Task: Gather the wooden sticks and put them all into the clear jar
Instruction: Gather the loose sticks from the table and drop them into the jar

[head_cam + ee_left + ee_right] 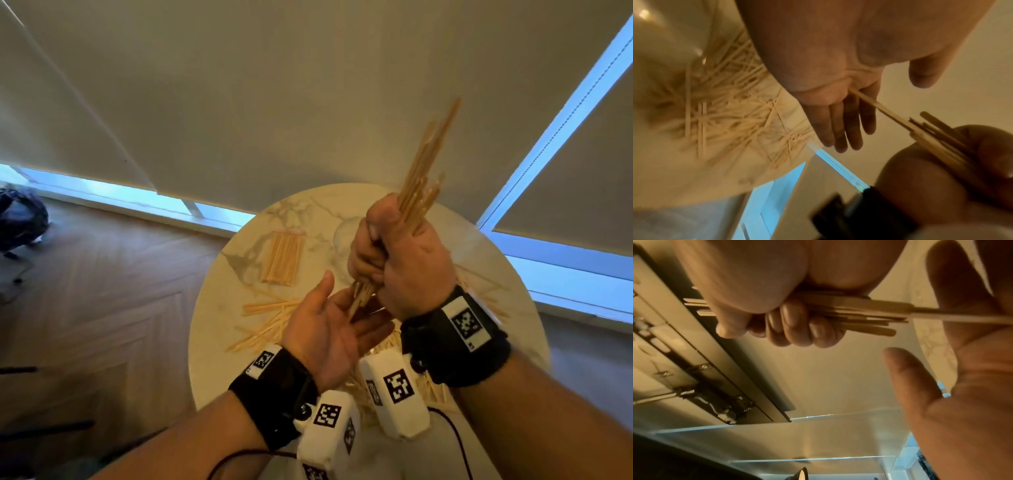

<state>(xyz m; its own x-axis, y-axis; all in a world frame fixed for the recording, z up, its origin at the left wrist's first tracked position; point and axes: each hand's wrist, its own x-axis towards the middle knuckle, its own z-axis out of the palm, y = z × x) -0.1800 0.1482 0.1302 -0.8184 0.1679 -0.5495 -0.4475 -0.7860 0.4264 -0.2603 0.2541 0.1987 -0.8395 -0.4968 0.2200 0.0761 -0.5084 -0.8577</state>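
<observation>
My right hand (394, 260) grips a thick bundle of wooden sticks (424, 181) in a fist, tilted up to the right above the round marble table (308, 205). My left hand (329, 325) lies palm up, fingers straight, under the bundle's lower ends; one stick touches its palm (838, 73). The clear jar (342, 236) stands behind my right hand, mostly hidden. In the right wrist view my curled fingers (793, 324) wrap the bundle (869, 313). In the left wrist view the stick ends (937, 134) stick out of the right fist.
A neat row of sticks (282, 257) lies at the table's left back. Loose sticks (263, 325) are scattered to the left of my hands, and a dense heap (725, 105) lies below them. Beyond the table are a wooden floor (102, 291) and window blinds.
</observation>
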